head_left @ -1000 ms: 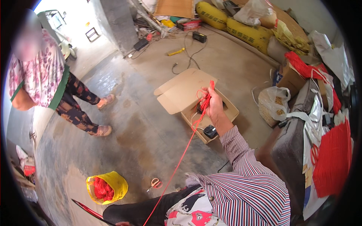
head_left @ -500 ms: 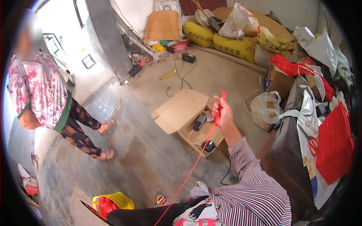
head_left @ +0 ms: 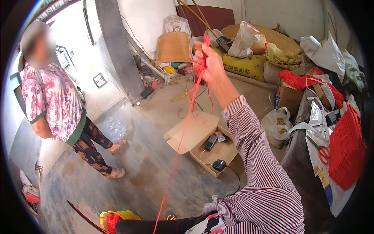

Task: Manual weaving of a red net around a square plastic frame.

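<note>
Raised since the earlier frames, the right hand (head_left: 210,64) now sits high in the view, well above the open cardboard box (head_left: 212,150) it previously hovered over; the background has shifted as the head tilted up.

Count of items:
- One red string (head_left: 183,128), running from the raised hand down to the lower edge of the view, with a short loose loop hanging just beside the wrist.
- One open cardboard box on the concrete floor, one flap folded out to the left; inside are two dark devices (chargers or adapters, type not discernible) and one black cable trailing out.
- One yellow bag (head_left: 117,217) with red material inside, at the lower edge near the string's lower end.
- One stack of red material (head_left: 346,156) at the right, with one pair of red-handled scissors (head_left: 321,152) just beside it.
- One other person (head_left: 58,105) standing at the left in a floral top, well apart from the string.

Hand pose: the right arm, in a striped sleeve (head_left: 261,163), extends up and forward, elbow bent. Fingers are closed around a bunched section of the red string, pinching it at the top. The left hand is not visible, so its state cannot be determined.
</note>
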`<state>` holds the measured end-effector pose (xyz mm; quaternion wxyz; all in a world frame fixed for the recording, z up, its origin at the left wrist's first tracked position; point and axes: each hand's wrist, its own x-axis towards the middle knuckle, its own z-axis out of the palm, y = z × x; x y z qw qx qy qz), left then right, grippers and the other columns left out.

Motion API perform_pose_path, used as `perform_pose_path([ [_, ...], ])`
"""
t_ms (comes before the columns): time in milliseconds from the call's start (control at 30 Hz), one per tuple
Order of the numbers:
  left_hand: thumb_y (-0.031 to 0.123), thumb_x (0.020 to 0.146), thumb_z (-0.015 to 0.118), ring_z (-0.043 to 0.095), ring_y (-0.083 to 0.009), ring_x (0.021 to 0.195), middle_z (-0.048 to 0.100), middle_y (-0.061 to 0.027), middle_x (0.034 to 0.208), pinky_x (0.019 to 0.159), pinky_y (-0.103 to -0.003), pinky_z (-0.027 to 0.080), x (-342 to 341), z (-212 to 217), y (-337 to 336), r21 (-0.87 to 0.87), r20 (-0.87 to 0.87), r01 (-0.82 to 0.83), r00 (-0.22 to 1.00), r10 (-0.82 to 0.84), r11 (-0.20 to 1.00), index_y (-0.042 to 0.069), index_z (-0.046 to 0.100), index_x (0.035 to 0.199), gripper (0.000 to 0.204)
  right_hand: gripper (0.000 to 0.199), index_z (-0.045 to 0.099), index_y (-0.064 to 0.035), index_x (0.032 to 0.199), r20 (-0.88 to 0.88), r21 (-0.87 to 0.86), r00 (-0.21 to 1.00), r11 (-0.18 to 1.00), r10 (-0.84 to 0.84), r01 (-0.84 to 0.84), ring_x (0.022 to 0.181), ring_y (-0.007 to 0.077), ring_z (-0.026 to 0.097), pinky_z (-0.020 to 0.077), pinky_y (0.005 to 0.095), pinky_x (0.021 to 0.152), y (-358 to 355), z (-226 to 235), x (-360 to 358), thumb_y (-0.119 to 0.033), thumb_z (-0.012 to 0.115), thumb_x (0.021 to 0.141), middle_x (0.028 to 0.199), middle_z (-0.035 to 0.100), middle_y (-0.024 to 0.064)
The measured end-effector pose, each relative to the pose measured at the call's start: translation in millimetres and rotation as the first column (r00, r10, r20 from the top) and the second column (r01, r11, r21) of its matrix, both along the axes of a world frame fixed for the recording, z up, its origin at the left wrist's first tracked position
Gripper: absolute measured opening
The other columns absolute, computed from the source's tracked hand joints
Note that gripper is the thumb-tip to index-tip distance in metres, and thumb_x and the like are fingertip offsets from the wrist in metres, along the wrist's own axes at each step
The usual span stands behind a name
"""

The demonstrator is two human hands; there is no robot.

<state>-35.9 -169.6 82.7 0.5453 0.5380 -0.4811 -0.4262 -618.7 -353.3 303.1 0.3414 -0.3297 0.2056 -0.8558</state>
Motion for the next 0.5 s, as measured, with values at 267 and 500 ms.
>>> perform_pose_path([
  [267, 0.019, 0.083, 0.052, 0.050, -0.0099, 0.066, 0.056, -0.0039, 0.082, 0.059, -0.023, 0.041, 2, -13, 0, -0.001, 0.310, 0.006, 0.951, -0.006, 1.000, 0.002, 0.062, 0.089, 0.020, 0.025, 0.060, -0.0051, 0.107, -0.187, 0.328, 0.957, 0.932, 0.223, -0.153, 0.060, 0.0040, 0.046, 0.0367, 0.0195, 0.051, 34, -68, 101, -0.027, 0.053, 0.097, 0.070, 0.048, -0.0051],
  [500, 0.013, 0.083, 0.047, 0.047, -0.0104, 0.057, 0.053, -0.0031, 0.070, 0.052, -0.026, 0.038, -3, -50, -12, -0.129, 0.501, 0.022, 0.864, 0.046, 0.991, 0.001, 0.063, 0.079, 0.020, 0.031, 0.058, -0.0059, 0.112, -0.551, 0.590, 0.563, 0.765, 0.616, -0.260, 0.081, 0.0130, 0.059, 0.0478, 0.0335, 0.069, 71, -236, 253, -0.033, 0.055, 0.096, 0.093, 0.061, 0.0008],
])
